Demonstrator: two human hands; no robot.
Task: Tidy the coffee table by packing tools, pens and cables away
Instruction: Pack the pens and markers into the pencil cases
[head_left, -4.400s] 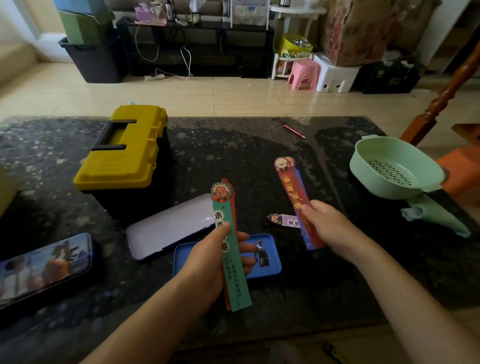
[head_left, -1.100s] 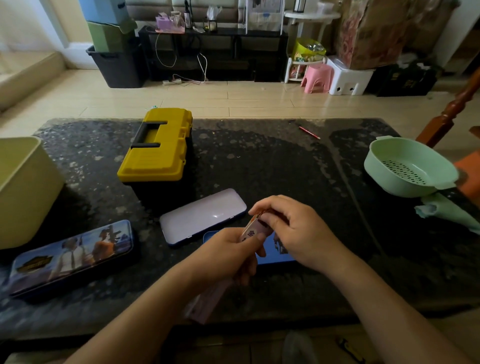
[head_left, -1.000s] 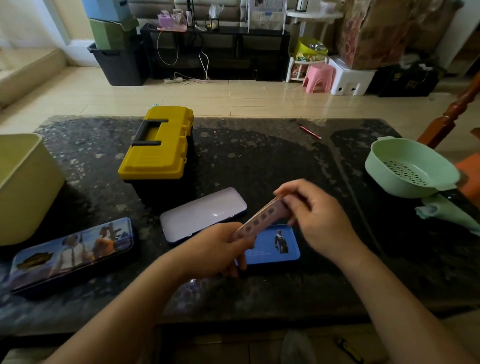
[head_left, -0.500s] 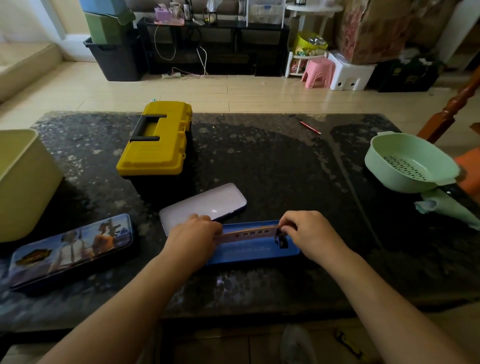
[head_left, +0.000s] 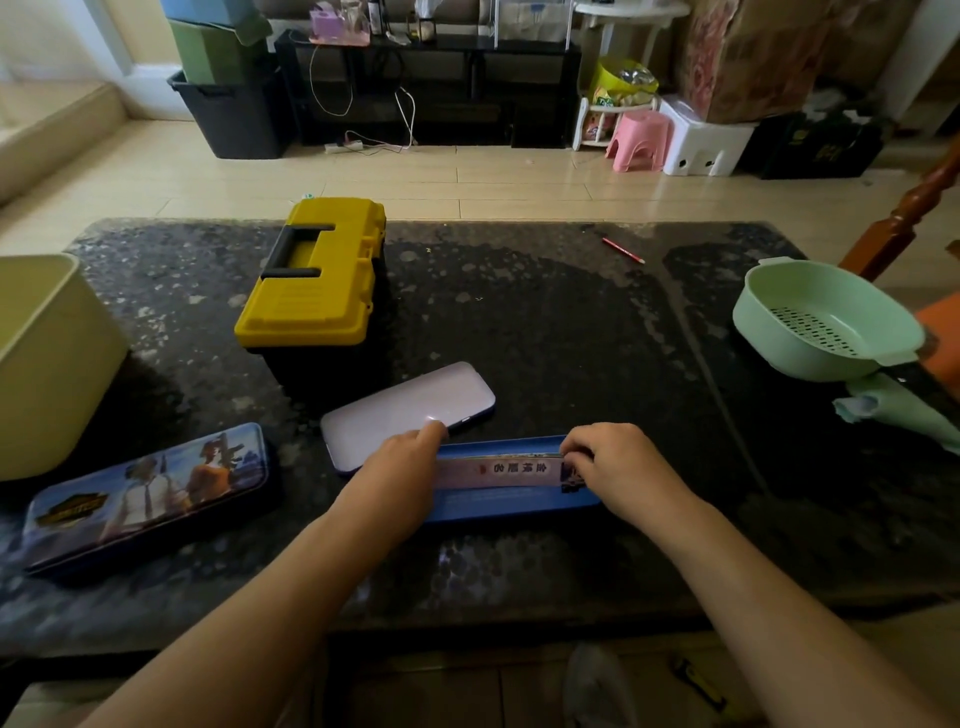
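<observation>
Bookmark strip (head_left: 498, 470) with printed characters lies lengthwise in the blue tin tray (head_left: 511, 506), at the near middle of the desk (head_left: 571, 338). The left hand (head_left: 389, 478) covers the left end of the strip with its fingers curled down on it, and its forefinger reaches to the edge of the pale lid (head_left: 410, 402). The right hand (head_left: 618, 467) pinches the right end of the strip between thumb and curled fingers. I cannot tell if the strip is already flat on the tray bottom or a little above it.

The pale lid lies just behind the tray, touching its far left corner. Behind the lid stands a closed yellow toolbox (head_left: 317, 280) with a black handle. At the near left lies a closed pencil case (head_left: 150, 493) with a game picture, and beside it, at the left edge, stands a cream bin (head_left: 47, 358). A red pencil (head_left: 623, 250) lies alone near the far edge. At the right stands a green colander (head_left: 826, 322), with a green cloth (head_left: 904, 410) just in front of it.
</observation>
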